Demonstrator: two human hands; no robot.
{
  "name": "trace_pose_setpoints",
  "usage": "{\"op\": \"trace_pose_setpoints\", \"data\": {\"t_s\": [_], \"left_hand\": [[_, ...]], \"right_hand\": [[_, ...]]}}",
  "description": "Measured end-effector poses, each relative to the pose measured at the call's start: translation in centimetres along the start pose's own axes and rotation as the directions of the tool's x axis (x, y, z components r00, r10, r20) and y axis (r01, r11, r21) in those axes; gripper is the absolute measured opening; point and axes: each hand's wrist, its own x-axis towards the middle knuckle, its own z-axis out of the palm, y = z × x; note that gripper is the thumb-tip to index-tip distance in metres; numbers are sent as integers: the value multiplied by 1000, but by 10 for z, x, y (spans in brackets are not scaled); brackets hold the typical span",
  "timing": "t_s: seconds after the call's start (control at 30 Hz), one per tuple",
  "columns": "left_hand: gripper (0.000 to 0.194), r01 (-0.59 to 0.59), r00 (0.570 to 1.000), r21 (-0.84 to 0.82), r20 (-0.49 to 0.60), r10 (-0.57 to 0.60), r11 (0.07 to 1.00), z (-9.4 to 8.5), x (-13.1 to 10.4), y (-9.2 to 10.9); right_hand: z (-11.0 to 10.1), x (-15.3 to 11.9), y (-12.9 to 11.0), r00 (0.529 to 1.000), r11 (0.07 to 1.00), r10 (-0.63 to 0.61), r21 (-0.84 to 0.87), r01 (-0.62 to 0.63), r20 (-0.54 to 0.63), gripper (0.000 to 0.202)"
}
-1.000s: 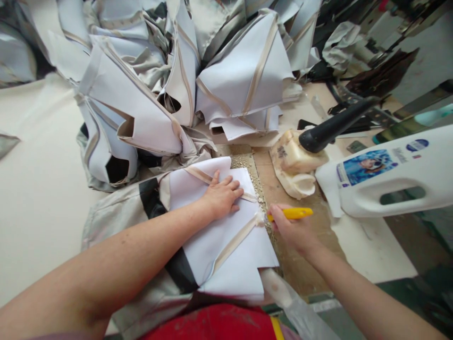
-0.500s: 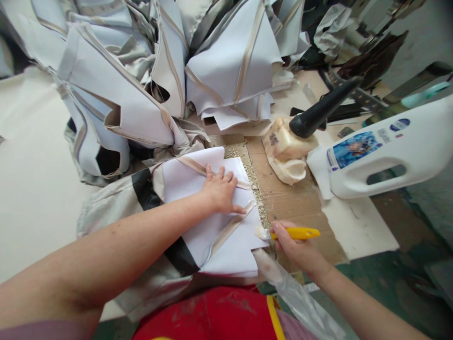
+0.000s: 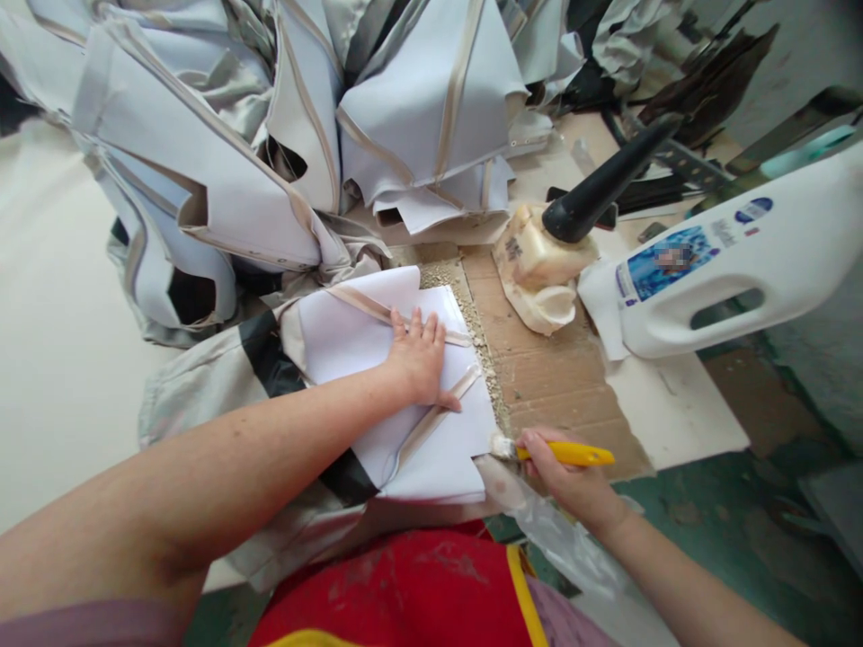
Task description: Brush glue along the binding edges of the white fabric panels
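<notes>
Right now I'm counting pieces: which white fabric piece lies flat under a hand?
The white fabric piece nearest the person, pressed by the left hand; the others stand heaped behind it.

A workshop: cut fabric pieces heaped behind a glue-stained cardboard sheet on the counter

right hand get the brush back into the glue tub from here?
Probably yes. The right hand holds the yellow-handled brush at the panel's edge; bare cardboard lies between it and the glue tub, though a black handle fills the opening.
</notes>
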Motion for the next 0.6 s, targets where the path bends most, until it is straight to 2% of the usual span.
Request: {"op": "trace_pose_setpoints", "data": {"t_s": [0.1, 0.2, 0.3, 0.37, 0.4, 0.47, 0.53, 0.6], "left_hand": [[135, -4, 1000, -3, -2, 4, 1000, -1, 0, 1], [129, -19, 1000, -19, 18, 19, 1000, -4, -1, 0], [109, -82, 995, -4, 61, 82, 997, -16, -2, -12], [89, -125, 992, 60, 20, 124, 990, -32, -3, -31], [82, -105, 994, 99, -28, 109, 989, -41, -2, -44], [79, 43, 996, 112, -87, -33, 993, -62, 0, -73], [80, 213, 976, 33, 34, -214, 977, -80, 4, -102], [74, 277, 941, -30, 212, -265, 960, -93, 7, -123]], "right_hand": [[-6, 0, -2, 1000, 1000, 2, -12, -1, 13, 36], [-10, 0, -8, 999, 1000, 9, 0, -9, -41, 35], [-6, 3, -11, 994, 994, -98, -46, 99, 38, 38], [-3, 6, -8, 983, 983, -151, -87, 160, 102, 40], [-4, 7, -6, 981, 979, -161, -105, 172, 105, 41], [-9, 7, -2, 987, 979, -152, -134, 157, 46, 39], [-17, 6, 1, 987, 984, -119, -141, 104, -103, 36], [-23, 6, 3, 962, 991, -75, -130, 42, -262, 31]]}}
